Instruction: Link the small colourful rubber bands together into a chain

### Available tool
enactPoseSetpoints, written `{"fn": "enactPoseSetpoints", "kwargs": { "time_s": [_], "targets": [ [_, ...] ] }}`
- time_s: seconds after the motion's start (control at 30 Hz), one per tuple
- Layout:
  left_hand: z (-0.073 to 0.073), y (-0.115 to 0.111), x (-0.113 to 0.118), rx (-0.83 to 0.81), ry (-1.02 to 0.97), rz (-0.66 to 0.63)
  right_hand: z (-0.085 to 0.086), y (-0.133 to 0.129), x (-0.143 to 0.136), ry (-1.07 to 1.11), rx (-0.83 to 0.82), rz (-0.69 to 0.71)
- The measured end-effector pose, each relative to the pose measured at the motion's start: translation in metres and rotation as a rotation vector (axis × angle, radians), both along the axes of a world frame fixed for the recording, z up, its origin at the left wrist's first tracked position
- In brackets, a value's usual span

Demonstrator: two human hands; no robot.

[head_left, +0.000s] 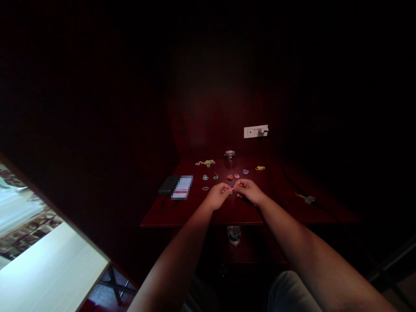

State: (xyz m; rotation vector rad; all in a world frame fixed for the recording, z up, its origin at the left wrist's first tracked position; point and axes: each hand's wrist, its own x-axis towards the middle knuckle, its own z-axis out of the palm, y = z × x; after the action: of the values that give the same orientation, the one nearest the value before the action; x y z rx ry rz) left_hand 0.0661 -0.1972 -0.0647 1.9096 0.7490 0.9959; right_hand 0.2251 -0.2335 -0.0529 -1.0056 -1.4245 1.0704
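My left hand point(218, 196) and my right hand point(247, 191) meet above the front of the dark red desk. Their fingertips pinch a small pink hair tie point(232, 189), mostly covered by the fingers. Just beyond them lie little piles of hair ties: orange-red point(229, 177), pink point(237, 176), purple point(245, 172) and yellow point(260, 168). Towards the left are light blue ties point(205, 177), green ties point(216, 176) and a single pale ring point(205, 188). A mixed-colour heap point(207, 163) lies farther back.
A clear lidded jar point(230, 156) stands near the back wall, below a socket strip point(255, 131) with a plug. On the left are a black case point(168, 185) and a blurred phone point(182, 187). A cable connector point(310, 199) lies right; a plastic bottle point(234, 235) is under the desktop.
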Motion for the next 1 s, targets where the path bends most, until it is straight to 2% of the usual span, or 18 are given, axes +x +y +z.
{"fn": "enactPoseSetpoints", "kwargs": {
  "time_s": [0.67,1.0],
  "targets": [
    [0.000,-0.002,-0.001,0.019,0.041,0.049,-0.006,0.003,0.001,-0.141,0.045,0.032],
    [-0.001,0.000,0.000,-0.023,0.013,-0.005,-0.011,0.007,0.001,-0.063,0.053,-0.032]
  ]
}}
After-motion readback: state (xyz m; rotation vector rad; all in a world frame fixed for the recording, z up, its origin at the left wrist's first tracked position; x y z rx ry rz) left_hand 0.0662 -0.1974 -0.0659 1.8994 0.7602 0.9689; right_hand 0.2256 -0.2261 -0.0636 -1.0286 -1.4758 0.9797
